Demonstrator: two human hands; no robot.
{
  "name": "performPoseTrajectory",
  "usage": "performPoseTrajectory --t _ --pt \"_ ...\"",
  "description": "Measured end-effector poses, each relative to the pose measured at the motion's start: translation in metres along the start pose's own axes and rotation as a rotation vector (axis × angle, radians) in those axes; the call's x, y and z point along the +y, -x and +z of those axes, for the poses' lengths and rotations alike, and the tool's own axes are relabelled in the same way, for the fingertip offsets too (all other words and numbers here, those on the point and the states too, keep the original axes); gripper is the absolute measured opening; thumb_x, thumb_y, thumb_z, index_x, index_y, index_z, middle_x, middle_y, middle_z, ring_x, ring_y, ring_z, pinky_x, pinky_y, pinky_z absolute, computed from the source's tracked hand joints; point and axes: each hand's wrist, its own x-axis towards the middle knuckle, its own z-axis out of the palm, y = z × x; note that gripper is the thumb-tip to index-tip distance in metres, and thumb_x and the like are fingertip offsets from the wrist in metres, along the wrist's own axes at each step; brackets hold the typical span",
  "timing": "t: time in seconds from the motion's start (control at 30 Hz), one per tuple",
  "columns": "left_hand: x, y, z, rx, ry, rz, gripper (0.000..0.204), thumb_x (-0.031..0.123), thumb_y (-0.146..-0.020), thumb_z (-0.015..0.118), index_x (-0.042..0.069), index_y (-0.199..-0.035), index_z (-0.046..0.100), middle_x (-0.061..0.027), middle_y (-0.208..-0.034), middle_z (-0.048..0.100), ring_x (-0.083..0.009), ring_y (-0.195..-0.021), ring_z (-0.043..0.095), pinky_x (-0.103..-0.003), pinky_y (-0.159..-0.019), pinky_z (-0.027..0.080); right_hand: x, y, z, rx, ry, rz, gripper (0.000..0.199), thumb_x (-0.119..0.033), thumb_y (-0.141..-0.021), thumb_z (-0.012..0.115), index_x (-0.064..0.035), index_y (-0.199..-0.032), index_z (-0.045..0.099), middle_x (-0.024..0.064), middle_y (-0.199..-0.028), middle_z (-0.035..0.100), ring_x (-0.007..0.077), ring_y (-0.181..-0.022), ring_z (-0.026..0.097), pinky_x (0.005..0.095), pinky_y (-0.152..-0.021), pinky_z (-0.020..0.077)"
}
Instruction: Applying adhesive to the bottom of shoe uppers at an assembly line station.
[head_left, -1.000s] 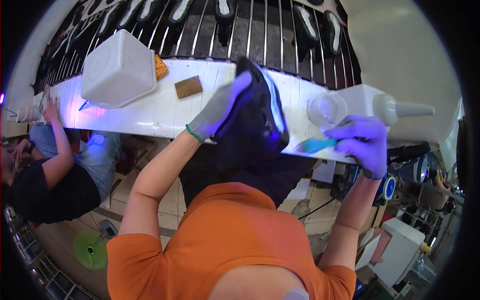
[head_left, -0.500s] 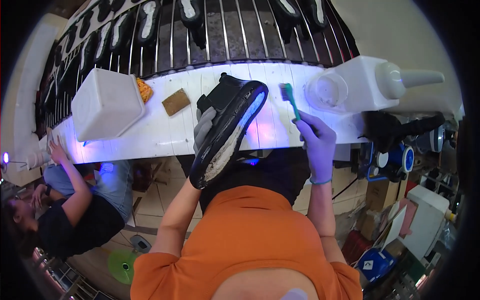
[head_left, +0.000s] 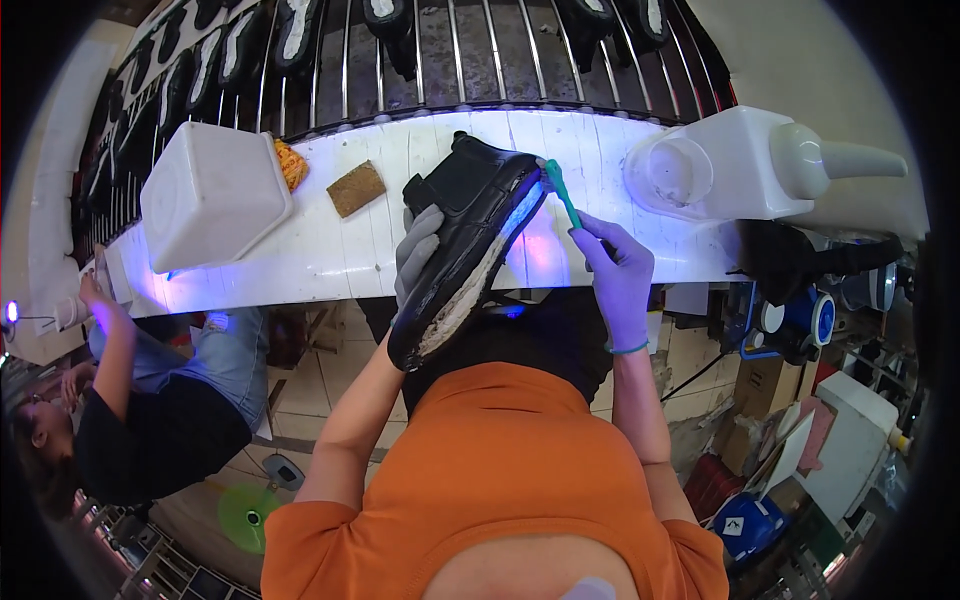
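A black boot (head_left: 462, 225) is tilted over the front edge of the white table, its pale sole side turned to the right. My gloved left hand (head_left: 417, 250) is closed around the boot's left side. In my gloved right hand (head_left: 618, 275) is a green toothbrush (head_left: 563, 195), gripped by its handle. The bristles are at the boot's upper right end, against the sole rim or very near it. Near my right hand stands a white container with a round clear cup (head_left: 672, 171) at its side.
A brown block (head_left: 355, 189) and a white square tub (head_left: 210, 205) lie to the left, with orange material (head_left: 291, 165) behind the tub. Beyond the table, a metal bar rack (head_left: 455, 60) carries several black boots. A co-worker (head_left: 165, 430) sits at the left. Black cloth (head_left: 790, 260) lies at the right edge.
My right hand has brought the toothbrush left and up to the boot's upper end. The boot has shifted slightly, still in my left hand. The co-worker's raised arm has moved a little.
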Motion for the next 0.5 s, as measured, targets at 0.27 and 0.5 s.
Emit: performPoseTrajectory --t 0.27,0.5 --pt "0.001 0.000 0.000 0.062 0.131 -0.035 0.071 0.004 -0.077 0.075 0.005 -0.136 0.036 -0.0220 -0.135 0.041 -0.0383 -0.130 0.042 -0.047 -0.110 0.034 -0.018 0.021 -0.002 -0.328 -0.079 0.091 0.022 -0.007 -0.083 0.070 -0.0037 -0.105 0.072 -0.0034 -0.068 0.059 0.0021 -0.054 0.043 0.0182 -0.049 0.0308" --pt "0.010 -0.004 0.003 0.027 -0.059 -0.229 0.065 0.008 -0.076 0.077 0.004 -0.128 0.039 -0.0218 -0.129 0.046 -0.0384 -0.123 0.049 -0.054 -0.112 0.027 -0.027 0.033 0.001 -0.237 0.066 -0.037 0.023 -0.003 -0.081 0.071 -0.0031 -0.103 0.073 -0.0038 -0.072 0.059 0.0022 -0.059 0.045 0.0196 -0.052 0.0335"
